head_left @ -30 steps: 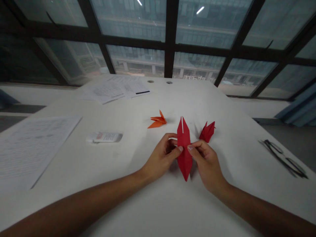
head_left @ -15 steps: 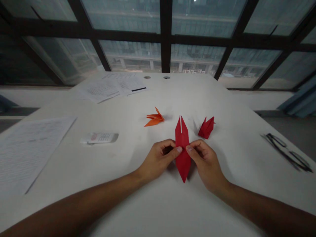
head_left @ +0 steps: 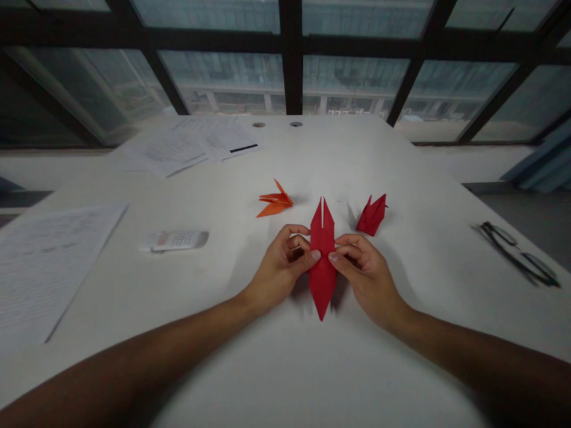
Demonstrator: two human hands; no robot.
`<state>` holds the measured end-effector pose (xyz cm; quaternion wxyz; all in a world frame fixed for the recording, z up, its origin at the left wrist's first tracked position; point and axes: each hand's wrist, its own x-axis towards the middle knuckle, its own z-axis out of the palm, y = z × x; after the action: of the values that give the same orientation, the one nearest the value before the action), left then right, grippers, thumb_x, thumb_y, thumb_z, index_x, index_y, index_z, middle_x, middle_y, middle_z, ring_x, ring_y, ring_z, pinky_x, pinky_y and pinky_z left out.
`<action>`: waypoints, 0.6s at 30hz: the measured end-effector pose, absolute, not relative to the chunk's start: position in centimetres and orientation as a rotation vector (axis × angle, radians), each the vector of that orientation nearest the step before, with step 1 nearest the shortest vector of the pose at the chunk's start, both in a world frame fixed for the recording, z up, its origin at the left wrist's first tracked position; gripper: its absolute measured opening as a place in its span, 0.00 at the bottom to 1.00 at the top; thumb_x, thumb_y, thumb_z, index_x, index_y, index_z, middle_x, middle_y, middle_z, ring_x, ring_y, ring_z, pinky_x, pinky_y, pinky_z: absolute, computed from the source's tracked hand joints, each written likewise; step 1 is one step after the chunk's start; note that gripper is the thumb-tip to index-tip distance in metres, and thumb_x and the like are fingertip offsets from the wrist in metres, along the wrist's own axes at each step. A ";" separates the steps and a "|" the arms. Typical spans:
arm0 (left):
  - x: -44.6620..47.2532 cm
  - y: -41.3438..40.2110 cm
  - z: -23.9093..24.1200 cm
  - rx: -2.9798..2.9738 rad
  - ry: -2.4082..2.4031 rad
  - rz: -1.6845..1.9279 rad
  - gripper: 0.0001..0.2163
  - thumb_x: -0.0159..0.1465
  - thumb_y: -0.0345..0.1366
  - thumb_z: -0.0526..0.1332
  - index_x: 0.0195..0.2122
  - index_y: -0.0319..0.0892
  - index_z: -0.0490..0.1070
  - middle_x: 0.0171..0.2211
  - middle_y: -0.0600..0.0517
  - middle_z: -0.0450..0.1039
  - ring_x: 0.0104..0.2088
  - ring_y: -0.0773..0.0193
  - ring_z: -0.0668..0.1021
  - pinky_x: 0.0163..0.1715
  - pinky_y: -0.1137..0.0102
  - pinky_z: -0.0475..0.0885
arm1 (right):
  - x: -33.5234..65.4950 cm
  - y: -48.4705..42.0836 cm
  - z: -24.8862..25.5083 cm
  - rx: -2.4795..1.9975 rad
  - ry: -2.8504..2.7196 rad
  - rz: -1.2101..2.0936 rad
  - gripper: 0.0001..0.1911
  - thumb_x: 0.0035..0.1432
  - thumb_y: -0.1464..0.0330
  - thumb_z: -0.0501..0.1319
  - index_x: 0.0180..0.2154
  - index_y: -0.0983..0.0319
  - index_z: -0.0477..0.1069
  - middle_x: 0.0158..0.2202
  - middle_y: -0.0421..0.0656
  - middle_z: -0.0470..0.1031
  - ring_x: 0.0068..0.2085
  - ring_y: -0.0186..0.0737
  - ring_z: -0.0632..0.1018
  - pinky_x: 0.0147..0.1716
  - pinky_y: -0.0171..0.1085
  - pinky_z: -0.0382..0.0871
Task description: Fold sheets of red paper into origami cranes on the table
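A long, pointed piece of folded red paper is held upright over the white table, its lower tip near the surface. My left hand pinches its left edge at mid-height between thumb and fingers. From the other side my right hand pinches the right edge in the same way. The upper end of the paper splits into two narrow points. Just beyond my hands lie a folded orange paper figure and a second folded red paper figure.
A small white packet with red print lies to the left. Printed sheets cover the left edge and more papers sit at the far end. Black glasses rest at the right. Large windows stand behind the table.
The two upper points of the red paper have spread slightly apart. The camera has tipped down a little, so everything sits higher in the picture; both hands keep their pinch.
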<state>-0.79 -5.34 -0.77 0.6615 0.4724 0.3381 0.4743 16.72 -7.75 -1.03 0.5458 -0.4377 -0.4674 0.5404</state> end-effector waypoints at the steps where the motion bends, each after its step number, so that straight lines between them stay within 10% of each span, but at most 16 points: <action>1: -0.9 -5.3 -0.8 1.058 0.754 1.068 0.19 0.61 0.37 0.73 0.48 0.45 0.65 0.31 0.59 0.72 0.29 0.70 0.76 0.32 0.73 0.72 | 16.7 -7.7 -1.0 -1.034 -1.108 1.288 0.15 0.57 0.60 0.72 0.41 0.56 0.70 0.30 0.35 0.78 0.32 0.35 0.77 0.34 0.34 0.71; 18: -1.7 -5.8 -0.3 1.317 0.732 1.063 0.14 0.65 0.29 0.63 0.51 0.46 0.71 0.37 0.51 0.74 0.37 0.61 0.76 0.37 0.68 0.72 | 17.9 -7.2 -1.1 -1.074 -1.352 1.078 0.11 0.67 0.62 0.63 0.47 0.53 0.81 0.47 0.41 0.83 0.46 0.40 0.82 0.47 0.40 0.77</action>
<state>-1.71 -5.82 -0.34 0.6044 0.5691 0.3162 0.4592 17.89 -7.19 -1.07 0.5253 -0.4490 -0.5652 0.4506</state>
